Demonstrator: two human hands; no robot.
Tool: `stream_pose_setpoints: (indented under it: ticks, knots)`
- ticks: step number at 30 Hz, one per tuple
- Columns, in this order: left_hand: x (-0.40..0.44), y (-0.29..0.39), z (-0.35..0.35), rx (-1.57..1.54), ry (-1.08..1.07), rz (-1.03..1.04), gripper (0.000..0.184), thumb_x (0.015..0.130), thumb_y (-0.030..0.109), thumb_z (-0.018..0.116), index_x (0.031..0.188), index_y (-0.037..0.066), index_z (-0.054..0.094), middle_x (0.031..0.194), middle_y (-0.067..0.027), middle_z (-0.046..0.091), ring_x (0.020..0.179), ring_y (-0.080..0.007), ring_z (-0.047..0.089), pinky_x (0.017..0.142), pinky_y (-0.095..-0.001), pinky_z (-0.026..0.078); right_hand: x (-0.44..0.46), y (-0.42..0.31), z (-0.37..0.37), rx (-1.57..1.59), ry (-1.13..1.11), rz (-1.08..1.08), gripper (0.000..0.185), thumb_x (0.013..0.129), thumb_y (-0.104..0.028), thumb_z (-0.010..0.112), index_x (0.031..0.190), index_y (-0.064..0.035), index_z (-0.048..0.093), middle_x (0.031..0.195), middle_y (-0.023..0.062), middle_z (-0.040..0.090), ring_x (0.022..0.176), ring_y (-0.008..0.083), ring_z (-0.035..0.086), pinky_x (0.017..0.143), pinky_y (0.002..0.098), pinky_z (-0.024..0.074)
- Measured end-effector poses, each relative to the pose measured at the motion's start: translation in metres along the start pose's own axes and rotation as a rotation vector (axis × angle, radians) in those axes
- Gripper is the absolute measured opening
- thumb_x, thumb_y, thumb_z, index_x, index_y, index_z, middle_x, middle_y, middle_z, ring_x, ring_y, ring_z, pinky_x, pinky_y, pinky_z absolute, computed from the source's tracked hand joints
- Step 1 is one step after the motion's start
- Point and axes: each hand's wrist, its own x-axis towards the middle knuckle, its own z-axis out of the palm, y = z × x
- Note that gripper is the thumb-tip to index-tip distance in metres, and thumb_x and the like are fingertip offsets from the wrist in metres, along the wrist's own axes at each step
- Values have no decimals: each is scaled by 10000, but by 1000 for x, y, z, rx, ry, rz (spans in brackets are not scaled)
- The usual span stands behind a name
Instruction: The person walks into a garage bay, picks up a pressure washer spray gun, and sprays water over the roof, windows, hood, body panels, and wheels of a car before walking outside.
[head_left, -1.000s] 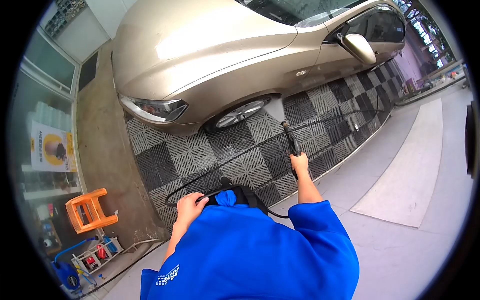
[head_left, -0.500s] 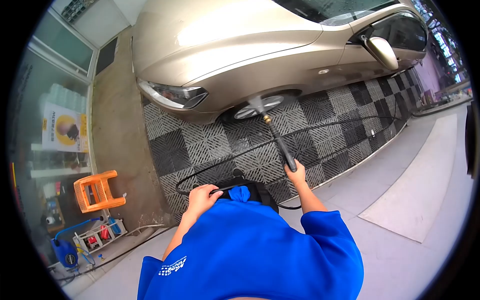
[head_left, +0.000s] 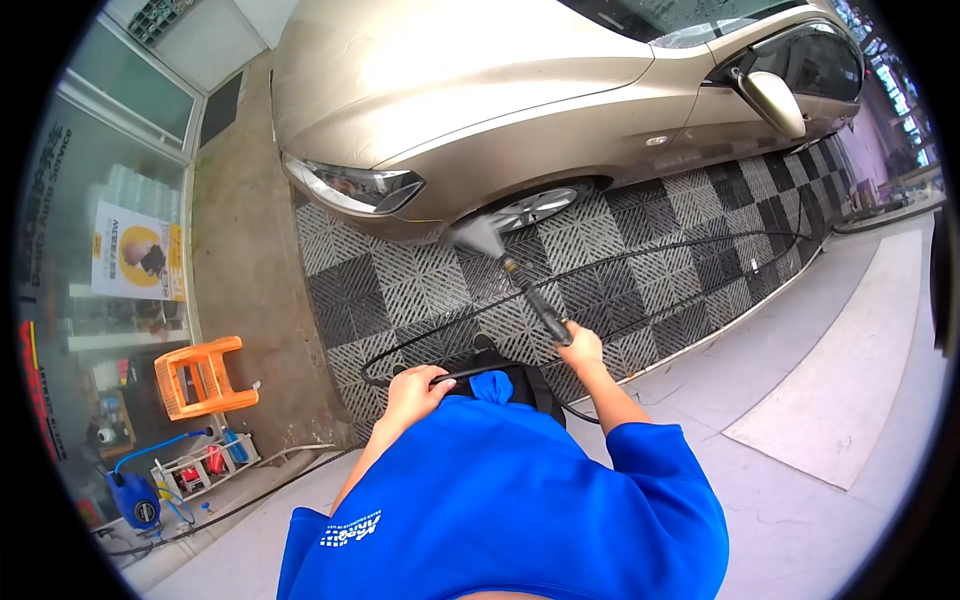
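My right hand [head_left: 582, 352] is closed around the grip of a black pressure washer gun [head_left: 545, 312] with a brass-coloured fitting near its tip. A white fan of water leaves the nozzle toward the front edge of the tyre on the front wheel [head_left: 535, 208]. At my waist, my left hand [head_left: 414, 396] is closed on the black hose [head_left: 455, 376], which loops out over the floor. Beyond the gun stands a gold-beige car [head_left: 470, 90], its headlight and front fender facing me.
Black and grey grid tiles [head_left: 410, 285] lie under the car. To the left are an orange plastic stool [head_left: 205, 378], a rack with bottles [head_left: 205, 465], a blue sprayer [head_left: 133, 498] and a glass front with a poster [head_left: 138, 252]. The hose trails right across the tiles.
The gun and its spray have swung left, from the wheel's rim to the front of the tyre. My right hand has shifted slightly left and down. My left hand keeps the hose at my waist.
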Motion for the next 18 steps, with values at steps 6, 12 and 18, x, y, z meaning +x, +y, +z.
stream_pose_setpoints:
  ticks: [6,12,18]
  knots:
    - [1,0,-6,24,19,11,253,823,296,701,916,61,710,813,-91,667,738,-266,656,685,-385,509,13,8,-21,132,361,368,246,753,-238,658,921,-61,626,824,225,674,822,411,655,773,486,514]
    - [11,-4,-6,77,45,210,234,814,241,708,950,52,707,810,-113,671,738,-299,652,685,-397,509,11,-3,-27,80,-48,117,271,724,-237,661,952,-89,667,871,208,681,877,380,655,818,453,511]
    - [1,-4,-5,103,20,31,239,833,281,687,958,79,709,839,-97,648,873,-295,625,808,-400,470,24,-13,-22,98,85,258,220,737,-228,642,892,-72,652,865,200,686,882,369,659,806,460,512]
